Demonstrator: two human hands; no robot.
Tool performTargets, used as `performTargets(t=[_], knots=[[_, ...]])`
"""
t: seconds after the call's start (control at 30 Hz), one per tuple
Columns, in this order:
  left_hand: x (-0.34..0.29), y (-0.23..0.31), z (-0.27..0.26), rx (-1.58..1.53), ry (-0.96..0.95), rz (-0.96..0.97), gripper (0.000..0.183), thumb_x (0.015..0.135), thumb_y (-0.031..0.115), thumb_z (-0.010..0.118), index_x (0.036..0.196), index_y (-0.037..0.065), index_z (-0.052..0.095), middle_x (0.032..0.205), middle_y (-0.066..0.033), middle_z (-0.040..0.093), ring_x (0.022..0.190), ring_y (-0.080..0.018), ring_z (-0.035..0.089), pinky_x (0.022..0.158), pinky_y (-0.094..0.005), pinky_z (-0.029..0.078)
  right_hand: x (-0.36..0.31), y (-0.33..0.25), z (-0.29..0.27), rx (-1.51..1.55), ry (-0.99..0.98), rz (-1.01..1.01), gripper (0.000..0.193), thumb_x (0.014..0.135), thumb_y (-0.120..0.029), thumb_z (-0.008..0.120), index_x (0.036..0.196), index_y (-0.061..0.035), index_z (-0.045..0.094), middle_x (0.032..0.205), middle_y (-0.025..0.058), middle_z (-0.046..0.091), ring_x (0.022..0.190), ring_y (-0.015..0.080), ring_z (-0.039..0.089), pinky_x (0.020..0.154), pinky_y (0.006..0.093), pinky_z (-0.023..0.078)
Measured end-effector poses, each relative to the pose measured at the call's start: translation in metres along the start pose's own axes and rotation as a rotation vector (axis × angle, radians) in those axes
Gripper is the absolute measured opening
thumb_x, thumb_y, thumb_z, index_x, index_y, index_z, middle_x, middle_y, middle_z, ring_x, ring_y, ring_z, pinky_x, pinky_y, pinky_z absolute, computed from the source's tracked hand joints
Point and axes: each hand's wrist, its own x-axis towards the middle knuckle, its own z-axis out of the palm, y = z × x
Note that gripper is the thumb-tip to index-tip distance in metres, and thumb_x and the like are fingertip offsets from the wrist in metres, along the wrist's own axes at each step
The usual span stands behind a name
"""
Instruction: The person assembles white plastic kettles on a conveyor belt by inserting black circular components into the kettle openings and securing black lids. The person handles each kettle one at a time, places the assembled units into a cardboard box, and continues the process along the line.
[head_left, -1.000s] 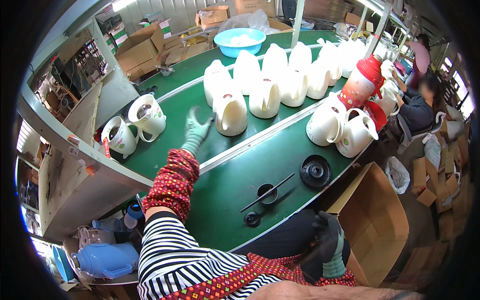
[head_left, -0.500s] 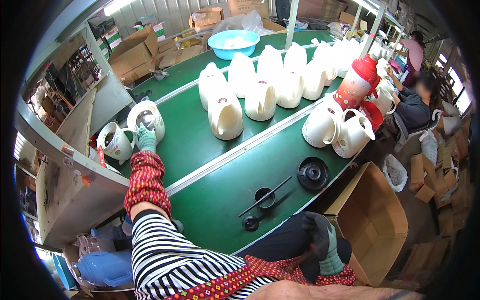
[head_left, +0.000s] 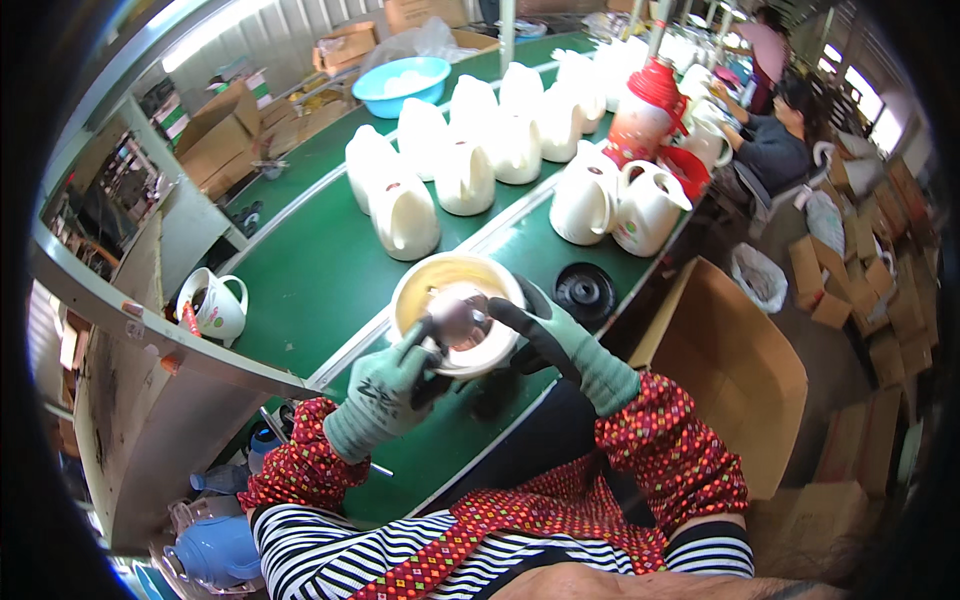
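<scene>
Above the near strip of the green bench, a cream thermos jug (head_left: 407, 300) is tilted with its round open end toward me. Inside it shows a shiny rounded silvery liner (head_left: 462, 320). My left hand (head_left: 388, 388), in a grey-green glove with dark fingertips, grips the jug's near-left rim, fingers reaching over the opening. From the right, my right hand (head_left: 552, 335), gloved alike, holds the other side of the rim, its fingers extending to the liner. A round black plastic part (head_left: 585, 293) lies on the bench just beyond my right hand. The jug's underside is hidden.
White thermos jugs (head_left: 405, 222) stand in rows on the bench, beside a red flowered thermos (head_left: 640, 115). Another jug (head_left: 213, 305) stands at the left. A blue basin (head_left: 402, 90) sits behind. At right is an open cardboard box (head_left: 730, 400); co-workers (head_left: 775, 140) sit farther off.
My left hand has brought a jug from the bench's left end to in front of me. My right hand has come up from my lap onto it. The view has shifted.
</scene>
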Motion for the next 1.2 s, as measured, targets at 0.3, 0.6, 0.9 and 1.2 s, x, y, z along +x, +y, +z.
performTargets(t=[0.3,0.6,0.9,1.2], knots=[[-0.003,0.025,0.057,-0.695,0.289,-0.075,0.076,0.088,0.01,0.076,0.153,0.001,0.037,0.141,-0.0282,0.056,0.095,-0.0193,0.068,0.082,-0.0326,0.056,-0.138,0.083,-0.093,0.382,0.181,-0.035,0.061,0.096,-0.031,0.075,0.142,0.0026,0.054,0.129,0.0104,0.066,0.115,0.0176,0.064,0.101,0.0337,0.052],[-0.011,0.073,0.149,-1.879,-0.714,-0.538,0.055,0.099,0.011,0.068,0.15,0.0,0.05,0.148,-0.0179,0.057,0.127,-0.0261,0.061,0.108,-0.0389,0.05,-0.197,0.057,-0.089,0.745,0.144,0.164,0.07,0.089,-0.026,0.078,0.147,0.0,0.049,0.132,0.0142,0.065,0.121,0.0259,0.063,0.107,0.0381,0.049],[-0.001,0.046,0.162,-1.928,-0.609,-0.733,0.056,0.099,0.011,0.067,0.151,0.001,0.048,0.149,-0.0172,0.055,0.129,-0.0257,0.059,0.109,-0.0384,0.049,-0.019,0.111,-0.158,0.032,0.436,0.318,0.06,0.097,-0.05,0.066,0.135,-0.0036,0.061,0.123,0.0161,0.072,0.11,0.0281,0.07,0.097,0.0405,0.054],[0.006,0.018,0.156,-1.853,-0.462,-0.864,0.057,0.1,0.011,0.066,0.153,0.002,0.045,0.151,-0.0165,0.054,0.131,-0.0252,0.057,0.111,-0.038,0.047,0.078,0.202,-0.206,-0.756,0.857,0.445,0.057,0.079,-0.041,0.078,0.124,-0.008,0.065,0.112,0.0181,0.075,0.101,0.0352,0.073,0.088,0.0469,0.057]])
